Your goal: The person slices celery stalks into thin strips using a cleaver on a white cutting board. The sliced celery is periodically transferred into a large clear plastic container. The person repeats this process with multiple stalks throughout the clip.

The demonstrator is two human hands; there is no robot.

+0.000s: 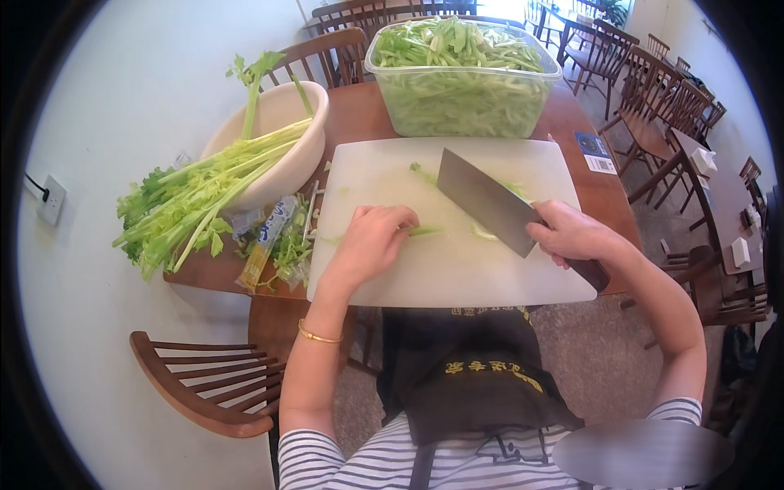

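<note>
A white plastic cutting board (380, 278) lies before me on the wooden table. My right hand (566, 233) grips the dark handle of a broad cleaver (484, 199), its blade angled over the board's right half. My left hand (376, 242) rests at the left of the board, fingers curled over a thin celery stalk (425, 231). One end of the stalk sticks out toward the right; the fingers hide its middle. A small leafy celery scrap (421, 171) lies beyond, left of the blade. Other pale green pieces are partly covered by the blade.
Behind the board stands a clear plastic tub (462, 104) heaped with cut celery. To the left, whole celery stalks (214, 180) lean out of a cream basin (315, 131). Plastic wrappers (267, 242) and leaf trimmings (294, 248) lie beside the board. A wooden chair (208, 386) stands near my left.
</note>
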